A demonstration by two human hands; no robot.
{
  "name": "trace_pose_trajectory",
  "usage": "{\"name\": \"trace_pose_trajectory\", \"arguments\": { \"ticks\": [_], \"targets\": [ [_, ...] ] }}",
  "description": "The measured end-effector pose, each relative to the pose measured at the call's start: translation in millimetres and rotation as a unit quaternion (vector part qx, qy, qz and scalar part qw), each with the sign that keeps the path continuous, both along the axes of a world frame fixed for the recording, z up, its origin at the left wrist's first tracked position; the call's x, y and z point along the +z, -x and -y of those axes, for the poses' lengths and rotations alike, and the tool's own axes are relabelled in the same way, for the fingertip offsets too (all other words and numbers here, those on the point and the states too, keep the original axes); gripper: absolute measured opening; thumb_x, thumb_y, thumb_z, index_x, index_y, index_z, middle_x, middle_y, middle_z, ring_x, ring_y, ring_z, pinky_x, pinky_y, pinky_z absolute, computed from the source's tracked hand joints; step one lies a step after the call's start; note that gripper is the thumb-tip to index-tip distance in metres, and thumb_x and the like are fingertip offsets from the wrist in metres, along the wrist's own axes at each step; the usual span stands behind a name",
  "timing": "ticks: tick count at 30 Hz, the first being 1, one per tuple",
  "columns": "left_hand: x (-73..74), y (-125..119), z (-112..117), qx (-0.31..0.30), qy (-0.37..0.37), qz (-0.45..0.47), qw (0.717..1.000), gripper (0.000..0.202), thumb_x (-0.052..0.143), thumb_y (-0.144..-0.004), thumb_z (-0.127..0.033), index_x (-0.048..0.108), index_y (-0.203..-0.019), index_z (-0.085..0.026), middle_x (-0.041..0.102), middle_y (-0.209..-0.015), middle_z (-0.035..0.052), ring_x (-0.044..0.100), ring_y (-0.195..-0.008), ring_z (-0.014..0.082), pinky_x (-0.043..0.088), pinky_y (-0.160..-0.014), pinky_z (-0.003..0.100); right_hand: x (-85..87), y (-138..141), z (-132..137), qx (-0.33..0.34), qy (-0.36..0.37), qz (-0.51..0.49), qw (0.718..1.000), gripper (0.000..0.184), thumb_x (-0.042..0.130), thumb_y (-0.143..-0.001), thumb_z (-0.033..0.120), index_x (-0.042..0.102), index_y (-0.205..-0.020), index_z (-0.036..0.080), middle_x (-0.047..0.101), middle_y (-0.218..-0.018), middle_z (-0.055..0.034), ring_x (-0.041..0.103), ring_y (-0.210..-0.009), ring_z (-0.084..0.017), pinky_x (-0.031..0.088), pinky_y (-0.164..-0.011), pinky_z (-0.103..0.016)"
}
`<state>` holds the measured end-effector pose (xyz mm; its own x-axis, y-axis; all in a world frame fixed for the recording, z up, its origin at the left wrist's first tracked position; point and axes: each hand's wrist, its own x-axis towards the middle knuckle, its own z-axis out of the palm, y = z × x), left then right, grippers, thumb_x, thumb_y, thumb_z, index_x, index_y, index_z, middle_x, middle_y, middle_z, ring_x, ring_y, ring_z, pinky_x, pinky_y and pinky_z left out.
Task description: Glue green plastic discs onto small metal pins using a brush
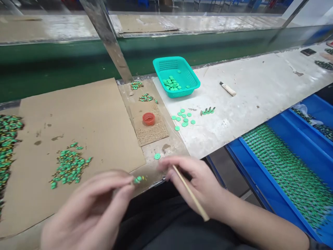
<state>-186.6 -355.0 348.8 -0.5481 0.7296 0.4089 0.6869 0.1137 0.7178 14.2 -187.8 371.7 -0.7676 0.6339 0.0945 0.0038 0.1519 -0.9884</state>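
My left hand pinches a small green part with yellow leads between thumb and fingertips, near the table's front edge. My right hand is closed round a thin wooden stick, its tip close to the small part. A single green disc lies just beyond my fingers. A pile of similar green parts rests on the brown cardboard sheet to the left.
A small red cap sits on a cardboard scrap. Loose green discs lie on the white board, behind them a teal basket with more discs. Blue trays filled with green parts stand at the right. A green conveyor runs behind.
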Motion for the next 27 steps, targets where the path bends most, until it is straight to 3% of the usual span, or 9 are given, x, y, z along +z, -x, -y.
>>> {"name": "trace_pose_trajectory", "arguments": {
  "ticks": [2,5,7,9,11,13,18,23,27],
  "targets": [
    [8.3,16,-18,0.023,0.020,0.045,0.999,0.014,0.085,-0.098,-0.044,0.080,-0.103,-0.032,0.082,-0.102,0.0000,0.077,-0.089,0.0194,0.066,-0.076,0.031,-1.0,-5,-22,-0.010,-0.138,-0.002,0.990,0.044,0.055,-0.112,0.014,0.074,-0.151,0.022,0.086,-0.139,-0.0128,0.084,-0.127,-0.023,0.068,-0.115,-0.042],
    [19.0,25,-46,-0.045,0.087,0.036,0.995,0.017,0.080,-0.102,-0.048,0.081,-0.104,-0.031,0.083,-0.102,-0.0023,0.076,-0.089,0.0157,0.064,-0.085,0.027,4.4,-7,-46,-0.035,-0.195,0.004,0.980,0.038,0.057,-0.115,0.019,0.075,-0.149,0.023,0.086,-0.140,-0.0115,0.084,-0.130,-0.024,0.069,-0.118,-0.046],
    [21.9,23,-59,-0.103,0.102,-0.001,0.989,0.017,0.073,-0.107,-0.046,0.081,-0.102,-0.032,0.083,-0.100,-0.0037,0.076,-0.087,0.0138,0.062,-0.084,0.025,8.4,-4,-53,-0.053,-0.189,-0.007,0.981,0.024,0.060,-0.115,0.021,0.078,-0.131,0.023,0.088,-0.128,-0.0085,0.086,-0.121,-0.022,0.071,-0.112,-0.042],
    [21.6,17,-65,-0.120,0.099,-0.037,0.987,0.016,0.070,-0.108,-0.042,0.080,-0.102,-0.032,0.083,-0.098,-0.0048,0.076,-0.085,0.0129,0.059,-0.080,0.023,9.1,2,-54,-0.074,-0.147,-0.049,0.985,0.015,0.059,-0.116,0.020,0.072,-0.122,0.024,0.086,-0.117,-0.0053,0.087,-0.112,-0.019,0.074,-0.100,-0.035],
    [19.7,13,-67,-0.109,0.097,-0.061,0.987,0.013,0.070,-0.108,-0.039,0.078,-0.102,-0.032,0.082,-0.097,-0.0054,0.075,-0.083,0.0122,0.058,-0.079,0.023,5.5,9,-51,-0.088,-0.087,-0.090,0.988,0.014,0.062,-0.116,0.023,0.062,-0.129,0.027,0.083,-0.115,-0.0031,0.088,-0.109,-0.018,0.075,-0.093,-0.033],
    [17.8,12,-67,-0.102,0.103,-0.075,0.987,0.012,0.070,-0.109,-0.037,0.076,-0.101,-0.030,0.081,-0.096,-0.0055,0.073,-0.082,0.0116,0.056,-0.079,0.022,-1.1,14,-49,-0.093,-0.058,-0.122,0.986,0.025,0.063,-0.117,0.027,0.054,-0.140,0.030,0.082,-0.124,-0.0036,0.088,-0.114,-0.019,0.076,-0.095,-0.036],
    [16.1,12,-70,-0.108,0.113,-0.099,0.983,0.012,0.069,-0.111,-0.036,0.076,-0.105,-0.029,0.081,-0.101,-0.0044,0.072,-0.085,0.0114,0.054,-0.083,0.022,-13.4,16,-49,-0.072,-0.053,-0.130,0.988,0.018,0.056,-0.120,0.027,0.057,-0.138,0.029,0.083,-0.129,-0.0041,0.088,-0.111,-0.017,0.074,-0.103,-0.036],
    [16.3,12,-72,-0.127,0.119,-0.133,0.976,0.010,0.068,-0.112,-0.035,0.074,-0.107,-0.029,0.081,-0.104,-0.0040,0.073,-0.090,0.0116,0.054,-0.085,0.022,-12.9,13,-50,-0.087,-0.063,-0.085,0.991,0.018,0.054,-0.121,0.034,0.054,-0.138,0.029,0.083,-0.125,-0.0053,0.088,-0.109,-0.018,0.075,-0.102,-0.039],
    [17.0,12,-72,-0.135,0.115,-0.156,0.972,0.008,0.067,-0.113,-0.031,0.073,-0.108,-0.028,0.080,-0.104,-0.0040,0.073,-0.091,0.0113,0.054,-0.088,0.023,-13.0,14,-50,-0.080,-0.061,-0.099,0.990,0.017,0.055,-0.120,0.029,0.054,-0.138,0.029,0.082,-0.126,-0.0046,0.087,-0.107,-0.017,0.074,-0.100,-0.037]
  ]
}}
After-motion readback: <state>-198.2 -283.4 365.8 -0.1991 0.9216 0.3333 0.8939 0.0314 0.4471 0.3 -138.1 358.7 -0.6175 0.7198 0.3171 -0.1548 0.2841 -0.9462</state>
